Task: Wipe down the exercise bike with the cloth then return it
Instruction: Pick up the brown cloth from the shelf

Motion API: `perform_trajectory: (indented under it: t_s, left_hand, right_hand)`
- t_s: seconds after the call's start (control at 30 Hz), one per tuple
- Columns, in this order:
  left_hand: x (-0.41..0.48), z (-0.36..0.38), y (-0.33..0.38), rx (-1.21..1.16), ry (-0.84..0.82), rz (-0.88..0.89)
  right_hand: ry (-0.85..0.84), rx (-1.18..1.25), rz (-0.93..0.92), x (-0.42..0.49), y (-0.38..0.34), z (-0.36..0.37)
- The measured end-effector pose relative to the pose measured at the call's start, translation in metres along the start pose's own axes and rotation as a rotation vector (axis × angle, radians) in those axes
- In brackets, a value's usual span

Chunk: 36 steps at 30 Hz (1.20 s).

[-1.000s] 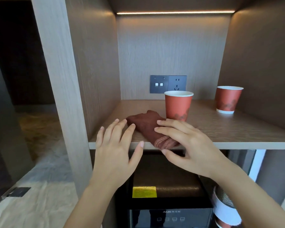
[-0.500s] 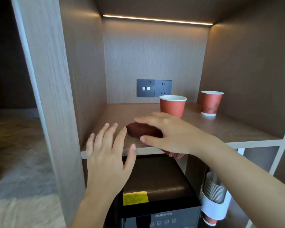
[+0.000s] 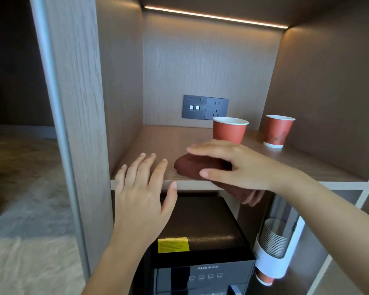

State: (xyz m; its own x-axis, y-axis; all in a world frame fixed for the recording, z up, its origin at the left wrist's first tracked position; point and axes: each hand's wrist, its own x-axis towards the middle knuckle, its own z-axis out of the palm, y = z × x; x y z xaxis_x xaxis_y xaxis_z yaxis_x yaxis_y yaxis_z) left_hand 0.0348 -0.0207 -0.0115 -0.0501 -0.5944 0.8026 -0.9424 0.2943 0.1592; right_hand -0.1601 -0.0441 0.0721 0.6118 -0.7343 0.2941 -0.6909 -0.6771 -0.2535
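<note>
Left hand [image 3: 140, 194] first: I see it spread flat and open, fingers apart, holding nothing, its fingertips over the front edge of the wooden shelf [image 3: 158, 143] and just left of the cloth [image 3: 200, 167]. Between my two hands lies that dark brown cloth, folded into a thick roll, resting on the shelf with its near end hanging past the front edge. My right hand [image 3: 239, 165] wraps it from above, thumb on the near side, fingers over the top and curling underneath below the shelf lip, so it is gripping the cloth. Behind the cloth, on the back wall, I see a grey switch and socket plate [image 3: 205, 107]. Right of that stands a red paper cup [image 3: 230, 129], just behind my right hand, and a second red cup [image 3: 278, 130] stands farther right, near the side wall. Below the shelf sits a black appliance [image 3: 200, 252], with a cup dispenser [image 3: 273, 248] to its right.
</note>
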Motion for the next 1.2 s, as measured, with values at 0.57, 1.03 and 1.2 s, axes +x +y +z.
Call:
perform_trajectory:
  t_s: [0.57, 1.03, 1.2]
  left_hand:
    - [-0.016, -0.005, 0.0, 0.077, 0.01, -0.067]
    - [-0.085, -0.068, -0.006, 0.254, 0.072, -0.252]
    - [-0.123, -0.116, -0.024, 0.391, 0.135, -0.317]
  right_hand:
    - [0.049, -0.213, -0.115, 0.01, -0.002, 0.018]
    - [0.179, -0.043, -0.493, 0.015, -0.054, 0.039]
    - [0.145, 0.194, -0.639, 0.026, -0.107, 0.069]
